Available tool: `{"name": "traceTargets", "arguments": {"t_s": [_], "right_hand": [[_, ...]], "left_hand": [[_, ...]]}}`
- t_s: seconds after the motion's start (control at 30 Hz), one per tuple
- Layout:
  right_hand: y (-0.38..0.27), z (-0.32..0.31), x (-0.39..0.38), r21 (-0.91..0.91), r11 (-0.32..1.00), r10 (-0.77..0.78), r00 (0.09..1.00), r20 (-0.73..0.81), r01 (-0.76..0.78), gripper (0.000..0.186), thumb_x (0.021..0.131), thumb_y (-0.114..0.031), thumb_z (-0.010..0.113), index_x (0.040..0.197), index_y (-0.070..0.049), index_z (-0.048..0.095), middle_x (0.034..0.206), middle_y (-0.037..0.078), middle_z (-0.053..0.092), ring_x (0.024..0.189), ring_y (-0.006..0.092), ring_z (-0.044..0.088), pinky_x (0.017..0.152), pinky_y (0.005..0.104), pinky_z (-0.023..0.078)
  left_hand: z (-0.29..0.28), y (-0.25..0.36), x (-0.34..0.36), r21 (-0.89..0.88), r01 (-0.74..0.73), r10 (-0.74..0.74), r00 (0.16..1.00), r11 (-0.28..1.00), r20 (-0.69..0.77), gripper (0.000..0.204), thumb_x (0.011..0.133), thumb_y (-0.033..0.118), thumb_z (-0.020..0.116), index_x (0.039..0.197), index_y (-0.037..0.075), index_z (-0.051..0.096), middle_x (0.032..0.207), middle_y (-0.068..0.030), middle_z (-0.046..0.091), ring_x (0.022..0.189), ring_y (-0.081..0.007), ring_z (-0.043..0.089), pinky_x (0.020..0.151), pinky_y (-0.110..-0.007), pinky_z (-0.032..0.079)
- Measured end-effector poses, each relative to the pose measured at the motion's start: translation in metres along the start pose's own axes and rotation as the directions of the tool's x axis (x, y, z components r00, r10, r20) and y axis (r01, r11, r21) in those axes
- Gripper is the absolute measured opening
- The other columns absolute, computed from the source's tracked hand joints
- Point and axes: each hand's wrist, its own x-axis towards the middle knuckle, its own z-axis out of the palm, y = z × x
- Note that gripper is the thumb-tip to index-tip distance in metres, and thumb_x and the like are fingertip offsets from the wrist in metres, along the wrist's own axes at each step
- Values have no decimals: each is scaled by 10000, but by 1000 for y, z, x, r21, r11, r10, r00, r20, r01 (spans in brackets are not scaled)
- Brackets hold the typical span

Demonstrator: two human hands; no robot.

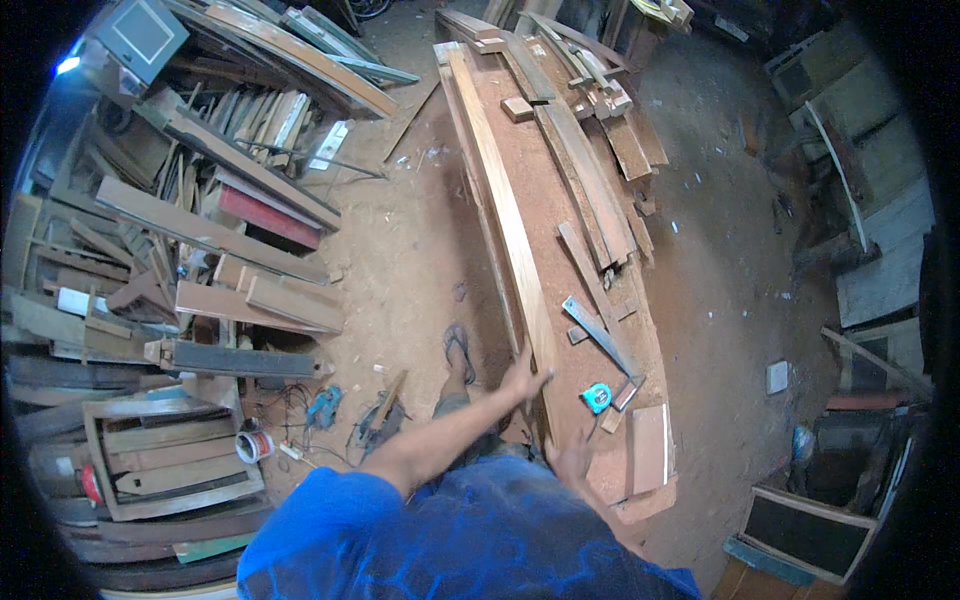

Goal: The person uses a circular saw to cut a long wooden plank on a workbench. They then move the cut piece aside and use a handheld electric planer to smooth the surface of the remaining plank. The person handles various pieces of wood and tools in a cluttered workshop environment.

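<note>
clasping the plank (503,200) on the table (536,190), the left grip (525,382) is holding its nearer part; the plank is stretching away toward 11 o'clock. the right grip (572,458) is lying beside its near end, whether open or closed i cannot tell. the tape (597,398) is sitting at 1 o'clock from it, the square (600,338) just beyond.

I see long reddish counter (545,215): pale plank (507,205) along left side, brown boards (583,180) along right, small block (517,109) toward far end; turquoise tape measure (596,398), short board (649,450) toward near end.
</note>
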Motion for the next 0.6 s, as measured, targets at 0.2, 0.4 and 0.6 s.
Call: {"name": "traceTargets", "arguments": {"t_s": [0.2, 0.4, 0.6], "right_hand": [[20, 7, -22, 68, 998, -8, 1000, -24, 9, 742, 765, -338, 825, 1286, 93, 520, 1055, 326, 666, 922, 491, 667, 799, 539, 541], [-36, 4, 70, -52, 994, -99, 995, -23, 98, 639, 775, -342, 820, 1186, 67, 551, 1052, 310, 671, 937, 473, 671, 805, 520, 539], [-40, 9, 78, -162, 978, -150, 983, -102, 132, 600, 773, -367, 822, 1111, 65, 579, 993, 318, 669, 902, 465, 674, 768, 525, 533]], "left_hand": [[9, 9, -27, -103, 107, -98, 991, 989, 87, 1123, 885, 512, 709, 1636, 90, -11, 1420, -348, 520, 1276, -479, 562, 1087, -473, 452], [-40, 12, 65, -44, -54, 53, 998, 998, -29, 1087, 888, 505, 700, 1636, 65, 44, 1470, -315, 497, 1375, -395, 505, 1147, -423, 398], [-45, -15, 55, -301, -2, 7, 1000, 954, 16, 902, 951, 573, 626, 1580, 10, 308, 1488, -275, 505, 1372, -341, 525, 1149, -372, 396]]}}
